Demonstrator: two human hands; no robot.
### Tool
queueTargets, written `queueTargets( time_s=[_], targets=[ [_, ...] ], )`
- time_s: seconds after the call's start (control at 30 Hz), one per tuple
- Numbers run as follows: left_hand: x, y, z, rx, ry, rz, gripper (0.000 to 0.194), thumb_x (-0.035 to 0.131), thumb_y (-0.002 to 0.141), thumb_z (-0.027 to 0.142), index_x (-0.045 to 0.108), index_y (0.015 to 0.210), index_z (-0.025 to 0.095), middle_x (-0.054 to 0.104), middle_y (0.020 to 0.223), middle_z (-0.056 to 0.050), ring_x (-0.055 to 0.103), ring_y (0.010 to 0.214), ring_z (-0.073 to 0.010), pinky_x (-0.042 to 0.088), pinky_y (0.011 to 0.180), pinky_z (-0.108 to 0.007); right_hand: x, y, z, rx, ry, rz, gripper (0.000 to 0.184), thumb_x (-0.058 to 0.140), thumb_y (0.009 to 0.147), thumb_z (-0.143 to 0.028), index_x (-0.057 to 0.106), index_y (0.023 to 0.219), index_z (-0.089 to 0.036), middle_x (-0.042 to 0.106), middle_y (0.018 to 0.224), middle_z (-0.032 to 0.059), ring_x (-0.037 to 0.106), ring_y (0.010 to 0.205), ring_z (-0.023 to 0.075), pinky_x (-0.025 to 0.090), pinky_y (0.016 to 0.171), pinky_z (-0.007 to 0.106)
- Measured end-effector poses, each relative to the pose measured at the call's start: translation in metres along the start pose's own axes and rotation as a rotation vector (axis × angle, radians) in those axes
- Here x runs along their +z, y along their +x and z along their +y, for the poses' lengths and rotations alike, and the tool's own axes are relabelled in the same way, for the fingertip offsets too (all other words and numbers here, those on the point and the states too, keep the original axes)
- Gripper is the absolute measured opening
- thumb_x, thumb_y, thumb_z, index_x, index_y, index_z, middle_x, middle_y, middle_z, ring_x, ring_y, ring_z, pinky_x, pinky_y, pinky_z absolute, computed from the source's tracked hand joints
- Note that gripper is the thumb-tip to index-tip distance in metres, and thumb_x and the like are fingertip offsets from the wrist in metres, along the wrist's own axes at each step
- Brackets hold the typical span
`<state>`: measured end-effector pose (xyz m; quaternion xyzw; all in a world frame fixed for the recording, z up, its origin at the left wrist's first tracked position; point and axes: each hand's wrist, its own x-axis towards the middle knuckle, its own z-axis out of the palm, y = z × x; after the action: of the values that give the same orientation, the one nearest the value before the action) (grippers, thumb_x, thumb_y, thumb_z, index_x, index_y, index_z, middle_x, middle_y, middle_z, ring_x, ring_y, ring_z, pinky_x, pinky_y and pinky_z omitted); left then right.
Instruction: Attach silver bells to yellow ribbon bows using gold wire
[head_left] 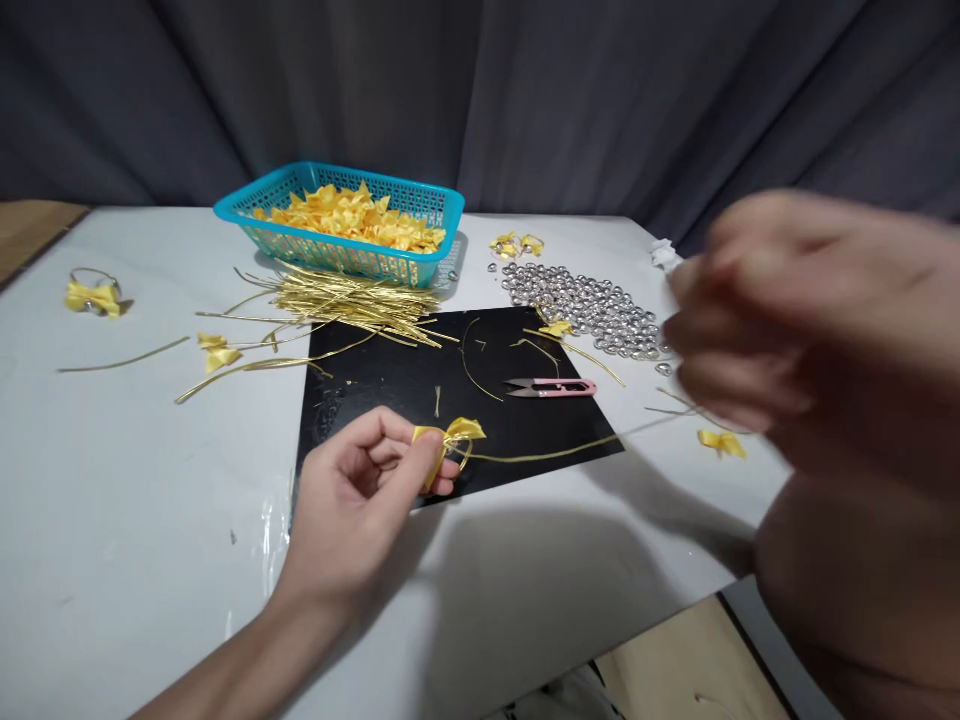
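Note:
My left hand [375,470] pinches a yellow ribbon bow [465,429] between thumb and fingers, above the black mat. A small gold cord loop [466,455] shows at the bow's right side. From the bow, a long gold cord [540,455] stretches right toward my right hand [780,310]. That hand is raised close to the camera and smeared by motion, its fingers curled closed around the cord's far end; the exact grip is blurred. Pink thread snips [559,387] lie on the black mat [375,385] beyond the left hand.
A blue basket [337,245] of yellow bows stands at the back, with a pile of gold cords [360,305] before it. Silver beads [585,305] spread at right. Bow rings [94,297] and a loose bow [721,443] lie on the white table [150,500].

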<state>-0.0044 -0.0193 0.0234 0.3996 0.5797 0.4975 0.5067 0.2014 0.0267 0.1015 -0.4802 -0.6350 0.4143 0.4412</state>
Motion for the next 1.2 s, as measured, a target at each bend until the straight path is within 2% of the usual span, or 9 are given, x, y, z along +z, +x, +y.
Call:
queueTargets(
  time_s=[0.1, 0.23, 0.37, 0.5, 0.63, 0.73, 0.87, 1.07, 1.2],
  targets=[
    [-0.002, -0.002, 0.002, -0.007, 0.054, 0.004, 0.022, 0.061, 0.074, 0.027, 0.053, 0.055, 0.02, 0.062, 0.049, 0.003, 0.061, 0.049, -0.012, 0.048, 0.054, -0.021, 0.038, -0.017, 0.001, 0.138, 0.039, -0.302, 0.011, 0.059, 0.082, -0.027, 0.052, 0.074, -0.021, 0.039, 0.052, -0.0044, 0.032, 0.042, 0.0032, 0.022, 0.035, 0.014],
    [-0.006, 0.0, 0.0, 0.047, 0.068, -0.048, 0.022, 0.061, 0.075, 0.029, 0.055, 0.055, 0.02, 0.063, 0.05, 0.002, 0.06, 0.05, -0.0121, 0.048, 0.054, -0.02, 0.06, -0.024, 0.013, 0.168, 0.066, -0.397, 0.014, 0.05, 0.087, -0.026, 0.048, 0.076, -0.018, 0.035, 0.053, -0.0059, 0.026, 0.042, 0.0024, 0.023, 0.037, 0.015],
    [-0.006, 0.003, -0.003, 0.035, -0.014, -0.037, 0.02, 0.061, 0.076, 0.028, 0.057, 0.058, 0.02, 0.065, 0.053, 0.003, 0.062, 0.053, -0.0114, 0.049, 0.057, -0.019, 0.06, -0.026, 0.025, 0.133, -0.028, -0.354, 0.017, 0.039, 0.093, -0.026, 0.051, 0.083, -0.019, 0.035, 0.056, -0.0046, 0.029, 0.046, 0.0041, 0.024, 0.04, 0.016],
    [-0.005, 0.003, -0.004, 0.027, -0.049, -0.012, 0.02, 0.062, 0.076, 0.028, 0.058, 0.059, 0.019, 0.065, 0.055, 0.003, 0.062, 0.056, -0.0108, 0.049, 0.058, -0.018, 0.061, -0.03, 0.032, 0.049, -0.124, -0.273, 0.019, 0.034, 0.095, -0.026, 0.053, 0.097, -0.022, 0.04, 0.059, -0.0034, 0.037, 0.051, 0.0052, 0.033, 0.047, 0.016],
    [-0.006, 0.004, -0.006, 0.033, -0.049, -0.014, 0.017, 0.062, 0.078, 0.029, 0.061, 0.065, 0.019, 0.067, 0.061, 0.003, 0.063, 0.061, -0.0097, 0.048, 0.061, -0.016, 0.068, -0.035, 0.037, 0.013, -0.028, -0.291, 0.019, 0.04, 0.092, -0.028, 0.051, 0.106, -0.021, 0.05, 0.067, -0.0017, 0.046, 0.053, 0.0049, 0.041, 0.048, 0.017],
    [-0.007, 0.004, -0.007, 0.033, -0.06, -0.022, 0.015, 0.062, 0.078, 0.028, 0.063, 0.066, 0.019, 0.065, 0.061, 0.005, 0.061, 0.061, -0.0071, 0.045, 0.058, -0.013, 0.076, -0.039, 0.042, 0.097, 0.114, -0.315, 0.016, 0.048, 0.088, -0.031, 0.054, 0.096, -0.017, 0.059, 0.076, 0.0018, 0.053, 0.052, 0.0049, 0.045, 0.048, 0.017],
    [-0.007, 0.004, -0.008, -0.015, -0.089, -0.041, 0.014, 0.064, 0.077, 0.029, 0.065, 0.067, 0.019, 0.064, 0.061, 0.006, 0.059, 0.058, -0.0059, 0.044, 0.056, -0.012, 0.085, -0.039, 0.051, 0.228, 0.212, -0.278, 0.02, 0.057, 0.082, -0.034, 0.054, 0.083, -0.015, 0.063, 0.073, 0.0023, 0.054, 0.047, 0.0044, 0.047, 0.046, 0.016],
    [-0.003, 0.002, -0.01, -0.06, -0.104, -0.068, 0.008, 0.067, 0.072, 0.024, 0.069, 0.066, 0.019, 0.069, 0.066, 0.003, 0.059, 0.06, -0.0071, 0.044, 0.056, -0.013, 0.093, -0.031, 0.061, 0.433, 0.247, -0.231, 0.027, 0.061, 0.078, -0.041, 0.05, 0.076, -0.016, 0.052, 0.048, -0.0052, 0.037, 0.031, 0.0013, 0.029, 0.03, 0.011],
    [-0.003, 0.003, -0.011, -0.108, -0.084, -0.056, 0.007, 0.068, 0.07, 0.026, 0.071, 0.071, 0.02, 0.071, 0.07, 0.002, 0.061, 0.064, -0.0084, 0.044, 0.058, -0.014, 0.095, -0.03, 0.063, 0.423, 0.267, -0.206, 0.02, 0.062, 0.077, -0.031, 0.051, 0.077, -0.015, 0.049, 0.054, -0.0054, 0.04, 0.037, 0.0008, 0.036, 0.036, 0.011]
  ],
)
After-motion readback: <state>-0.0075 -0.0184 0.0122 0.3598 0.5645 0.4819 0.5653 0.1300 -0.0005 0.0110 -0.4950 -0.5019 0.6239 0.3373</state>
